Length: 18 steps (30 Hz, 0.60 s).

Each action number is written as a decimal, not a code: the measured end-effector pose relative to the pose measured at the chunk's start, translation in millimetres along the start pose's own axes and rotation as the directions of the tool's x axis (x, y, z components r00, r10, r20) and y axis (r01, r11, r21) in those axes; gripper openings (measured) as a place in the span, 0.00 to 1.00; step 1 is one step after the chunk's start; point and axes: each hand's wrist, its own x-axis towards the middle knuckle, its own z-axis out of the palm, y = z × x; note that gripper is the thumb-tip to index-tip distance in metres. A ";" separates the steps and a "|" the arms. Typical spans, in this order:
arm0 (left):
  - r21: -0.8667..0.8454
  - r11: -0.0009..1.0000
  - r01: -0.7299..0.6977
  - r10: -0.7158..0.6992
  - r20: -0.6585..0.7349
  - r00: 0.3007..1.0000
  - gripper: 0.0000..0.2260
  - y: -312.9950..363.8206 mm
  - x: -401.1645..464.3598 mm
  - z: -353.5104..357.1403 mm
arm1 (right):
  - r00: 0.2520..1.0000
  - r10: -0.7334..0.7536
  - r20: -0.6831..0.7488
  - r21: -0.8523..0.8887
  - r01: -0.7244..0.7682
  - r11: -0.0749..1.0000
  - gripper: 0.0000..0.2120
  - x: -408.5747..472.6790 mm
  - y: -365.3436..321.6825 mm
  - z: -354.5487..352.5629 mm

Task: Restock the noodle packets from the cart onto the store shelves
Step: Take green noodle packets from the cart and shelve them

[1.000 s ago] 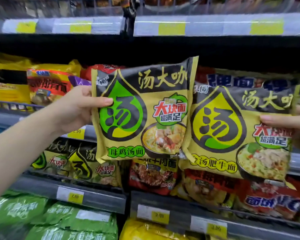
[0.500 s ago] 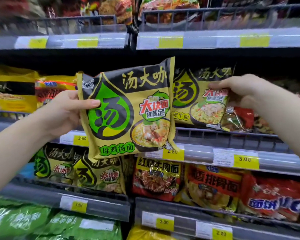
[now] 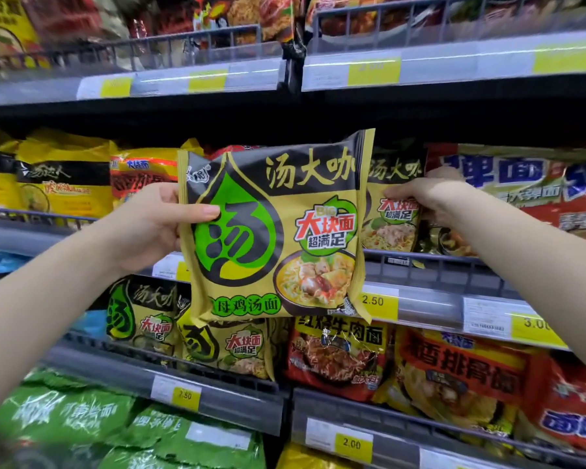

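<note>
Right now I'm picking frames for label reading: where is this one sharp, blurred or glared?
Head view: the green-logo packet in the left hand is sharp; the top shelf's price strips are glared and smeared; corners blur, and shelves bow from the wide lens.

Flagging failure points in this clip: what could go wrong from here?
The left hand pinches the yellow-and-black noodle packet with the green drop logo by one edge only; that grip could slip. The right hand is seating a matching packet with a yellow logo behind the grey wire shelf rail; it might tip forward.
</note>
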 end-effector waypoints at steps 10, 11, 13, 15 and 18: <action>0.019 1.000 0.009 -0.009 -0.002 1.000 0.33 -7.0 8.1 6.9 | 0.931 -0.344 -0.122 -0.680 0.174 0.712 0.19 -17.0 -12.5 11.0; 0.022 1.000 0.010 -0.010 0.002 1.000 0.33 -6.9 9.8 9.1 | 0.928 -0.354 -0.114 -0.727 0.165 0.667 0.18 -20.7 -14.0 11.3; 0.016 1.000 0.006 -0.006 0.009 1.000 0.32 -5.7 13.4 13.4 | 0.917 -0.387 -0.093 -0.834 0.141 0.533 0.16 -27.3 -17.5 9.3; 0.011 1.000 -0.005 0.005 0.013 1.000 0.31 -4.1 16.9 17.4 | 0.893 -0.443 -0.076 -0.889 0.140 0.435 0.17 -32.9 -18.3 5.0; 0.010 1.000 -0.011 0.010 0.013 1.000 0.25 -2.3 22.5 22.0 | 0.807 -0.584 -0.087 -0.822 0.274 0.500 0.21 -44.0 -16.1 -5.5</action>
